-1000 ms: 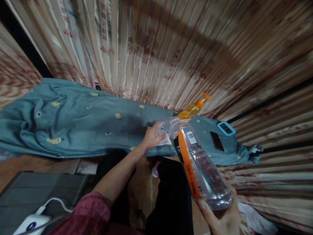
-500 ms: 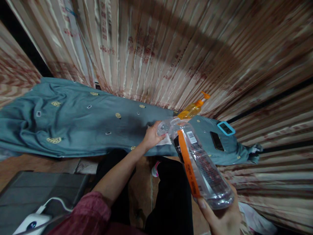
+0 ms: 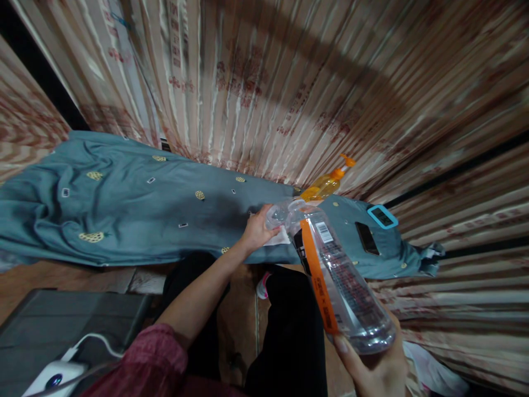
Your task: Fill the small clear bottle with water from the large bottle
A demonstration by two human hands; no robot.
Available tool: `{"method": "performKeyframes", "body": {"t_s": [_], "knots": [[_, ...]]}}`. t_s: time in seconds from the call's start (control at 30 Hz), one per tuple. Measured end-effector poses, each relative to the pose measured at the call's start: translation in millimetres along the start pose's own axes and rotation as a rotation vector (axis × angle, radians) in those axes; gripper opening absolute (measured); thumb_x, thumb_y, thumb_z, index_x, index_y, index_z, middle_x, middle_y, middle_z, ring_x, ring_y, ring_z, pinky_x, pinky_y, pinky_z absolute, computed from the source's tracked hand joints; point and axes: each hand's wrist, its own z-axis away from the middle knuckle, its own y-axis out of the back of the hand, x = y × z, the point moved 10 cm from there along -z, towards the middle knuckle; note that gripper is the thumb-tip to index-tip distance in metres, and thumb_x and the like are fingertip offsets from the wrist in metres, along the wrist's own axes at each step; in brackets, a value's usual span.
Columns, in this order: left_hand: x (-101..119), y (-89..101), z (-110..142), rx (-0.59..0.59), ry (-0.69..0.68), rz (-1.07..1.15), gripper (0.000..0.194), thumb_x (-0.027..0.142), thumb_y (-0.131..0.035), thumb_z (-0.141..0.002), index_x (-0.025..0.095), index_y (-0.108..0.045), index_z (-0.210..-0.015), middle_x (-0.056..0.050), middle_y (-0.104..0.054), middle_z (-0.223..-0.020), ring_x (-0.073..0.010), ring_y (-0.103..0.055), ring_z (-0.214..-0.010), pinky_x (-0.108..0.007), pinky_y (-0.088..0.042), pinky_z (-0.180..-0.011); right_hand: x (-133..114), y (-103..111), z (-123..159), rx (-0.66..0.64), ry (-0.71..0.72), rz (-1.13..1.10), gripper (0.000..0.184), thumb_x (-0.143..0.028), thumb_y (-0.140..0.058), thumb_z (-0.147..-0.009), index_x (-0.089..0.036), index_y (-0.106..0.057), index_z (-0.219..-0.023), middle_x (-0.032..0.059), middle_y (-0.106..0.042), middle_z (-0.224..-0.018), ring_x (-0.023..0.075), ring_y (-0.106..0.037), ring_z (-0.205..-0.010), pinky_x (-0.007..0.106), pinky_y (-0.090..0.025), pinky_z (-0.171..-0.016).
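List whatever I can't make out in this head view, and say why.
All in the head view:
- Most fingers of the right hand: hidden behind the bottle.
- Fine print on the bottle's label: too small and blurred.
- Part of the clear container: covered by the left hand.
- Readout on the blue-rimmed device: too small.
- Lower end of the white device: cut off by the bottom edge.

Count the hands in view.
2: the left hand is over the teal cloth, holding a clear container; the right hand, lower right, grips the orange-labelled bottle near its base.
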Motion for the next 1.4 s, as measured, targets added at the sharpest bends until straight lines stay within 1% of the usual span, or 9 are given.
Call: {"method": "performKeyframes", "body": {"t_s": [0.13,0.2,0.3,0.53,0.63,0.8,1.03,1.2,1.4], "knots": [[-1,-0.4,0,0.0,0.009,0.01,0.063,0.027,-0.085,-0.069,0.021,-0.061,-0.127,-0.007,-0.076,-0.112,-0.0278,-0.073,-0.104,-0.041,-0.059,-0.097,5,-2,0,-0.019,-0.037,-0.027,0.098,-0.068,-0.076,-0.062,-0.014,-0.047,-0.139,0.017,-0.063,-0.121,0.0344,-0.064,-0.105,0.046,-0.048,-0.095],[-1,-0.3,0,-0.001,0.014,-0.002,0.064,0.027,-0.085,-0.069,0.02,-0.061,-0.127,-0.007,-0.076,-0.112,-0.0279,-0.073,-0.104,-0.041,-0.059,-0.097,3,-1,0,-0.013,-0.024,-0.026,0.098,-0.067,-0.076,-0.062,-0.014,-0.048,-0.138,0.0179,-0.063,-0.122,0.0358,-0.064,-0.108,0.047,-0.047,-0.097],[0,0.2,0,-0.004,0.02,-0.01,0.063,0.028,-0.085,-0.069,0.019,-0.061,-0.127,-0.007,-0.077,-0.109,-0.0275,-0.074,-0.102,-0.039,-0.059,-0.096,1,-1,-1,-0.008,-0.001,-0.016,0.095,-0.066,-0.077,-0.062,-0.014,-0.049,-0.137,0.0173,-0.063,-0.122,0.0352,-0.064,-0.108,0.046,-0.048,-0.097],[1,0.4,1,-0.012,0.033,-0.023,0.065,0.026,-0.085,-0.069,0.019,-0.06,-0.129,-0.007,-0.077,-0.11,-0.0277,-0.074,-0.103,-0.038,-0.058,-0.095,9,-1,-1,-0.022,-0.018,-0.017,0.097,-0.068,-0.077,-0.061,-0.015,-0.049,-0.138,0.0163,-0.064,-0.121,0.0348,-0.065,-0.107,0.045,-0.048,-0.095],[1,0.0,0,-0.014,0.025,-0.03,0.064,0.027,-0.084,-0.07,0.02,-0.06,-0.129,-0.006,-0.077,-0.11,-0.0276,-0.074,-0.103,-0.039,-0.059,-0.096,5,0,-1,-0.014,0.001,-0.001,0.096,-0.068,-0.076,-0.063,-0.015,-0.049,-0.138,0.0159,-0.064,-0.12,0.0341,-0.065,-0.106,0.045,-0.048,-0.095],[1,0.5,0,-0.002,0.002,-0.025,0.064,0.029,-0.085,-0.069,0.021,-0.06,-0.128,-0.005,-0.077,-0.11,-0.0262,-0.074,-0.103,-0.037,-0.059,-0.096,-4,1,-1,0.0,0.037,0.029,0.09,-0.067,-0.073,-0.066,-0.014,-0.05,-0.135,0.0143,-0.065,-0.115,0.0318,-0.065,-0.1,0.042,-0.05,-0.091],[1,-0.5,0,-0.017,0.016,-0.054,0.064,0.022,-0.082,-0.07,0.019,-0.059,-0.129,-0.008,-0.076,-0.115,-0.0273,-0.074,-0.105,-0.039,-0.059,-0.096,-2,0,1,-0.001,-0.001,-0.002,0.094,-0.069,-0.075,-0.063,-0.014,-0.049,-0.135,0.0151,-0.063,-0.117,0.0332,-0.064,-0.103,0.045,-0.048,-0.095],[1,0.9,0,-0.005,0.015,-0.031,0.065,0.024,-0.084,-0.069,0.02,-0.06,-0.129,-0.007,-0.076,-0.116,-0.0271,-0.073,-0.107,-0.038,-0.059,-0.096,-2,-1,1,-0.007,0.001,-0.007,0.094,-0.069,-0.075,-0.064,-0.014,-0.049,-0.135,0.0159,-0.063,-0.118,0.0337,-0.063,-0.105,0.045,-0.048,-0.094],[1,-0.2,1,-0.022,0.037,-0.022,0.065,0.021,-0.083,-0.068,0.019,-0.06,-0.129,-0.007,-0.077,-0.114,-0.0283,-0.074,-0.105,-0.04,-0.058,-0.097,-3,-2,1,-0.018,-0.013,-0.035,0.096,-0.069,-0.076,-0.063,-0.013,-0.048,-0.137,0.0175,-0.062,-0.121,0.0345,-0.063,-0.106,0.047,-0.047,-0.097]]}}
